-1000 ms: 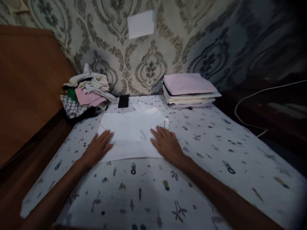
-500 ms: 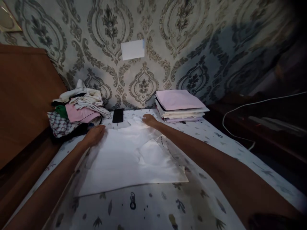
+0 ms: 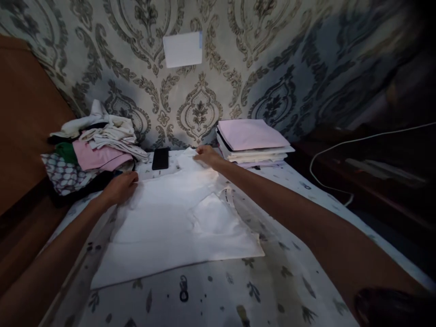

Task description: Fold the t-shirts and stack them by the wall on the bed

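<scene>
A white shirt (image 3: 160,227) lies spread over the patterned sheet, its lower hem towards me and one sleeve folded inward on the right. At its far left corner, my left hand (image 3: 122,187) is closed with the fabric edge pinched in its fingers. My right hand (image 3: 207,156) grips the shirt's far end, near the collar or shoulder, with fingers closed on the cloth. Both arms reach forward along the garment's sides.
A loose heap of clothes (image 3: 102,154) sits at the back left, beside a black phone (image 3: 161,159). Folded garments form a stack (image 3: 254,136) at the back right. A wooden panel (image 3: 27,122) stands left; a white cable (image 3: 313,168) hangs right. Patterned wallpaper covers the wall behind.
The view has tilted down and shifted slightly. The shirt's far end looks more spread out, and its left side reaches further left with my left hand. Both hands keep their hold.
</scene>
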The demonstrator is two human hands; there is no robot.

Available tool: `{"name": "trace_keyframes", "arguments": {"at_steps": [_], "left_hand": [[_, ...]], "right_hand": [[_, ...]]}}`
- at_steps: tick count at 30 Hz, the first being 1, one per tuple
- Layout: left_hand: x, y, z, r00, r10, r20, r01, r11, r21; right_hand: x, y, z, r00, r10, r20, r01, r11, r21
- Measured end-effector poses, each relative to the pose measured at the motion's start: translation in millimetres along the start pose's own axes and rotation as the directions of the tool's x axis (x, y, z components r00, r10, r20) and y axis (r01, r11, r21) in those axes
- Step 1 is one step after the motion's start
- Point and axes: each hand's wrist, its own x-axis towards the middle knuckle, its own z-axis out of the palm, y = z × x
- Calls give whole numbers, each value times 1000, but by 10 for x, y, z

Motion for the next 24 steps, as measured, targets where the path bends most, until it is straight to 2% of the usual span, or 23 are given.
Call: {"name": "trace_keyframes", "arguments": {"at_steps": [3,5,7,10,12,16,22,24], "left_hand": [[-218,81,-84,999,-48,-26,49,998,36],[-364,119,-110,998,-40,-56,44,997,58],[-500,148,-98,996,-5,-87,11,997,74],[-668,185,-26,994,44,-99,-32,993,117],[-750,211,24,994,62,-88,-48,986,157],[-846,272,31,996,62,-65,-48,980,193],[-908,345,-140,992,47,-116,-15,965,260],[-923,338,-163,996,54,-69,-30,948,318]], "right_hand": [[-384,-139,-170,998,-59,28,56,995,80],[-774,-169,-254,989,-137,55,129,983,130],[-1211,-127,-301,960,-269,81,253,954,159],[-1768,41,-298,907,-403,125,401,915,44],[-1984,171,-263,884,-443,147,456,887,-69],[-2082,312,-219,876,-458,148,480,857,-189],[-2090,183,-323,941,-327,88,333,940,-66],[-2139,151,-358,946,-312,89,318,946,-62]]}}
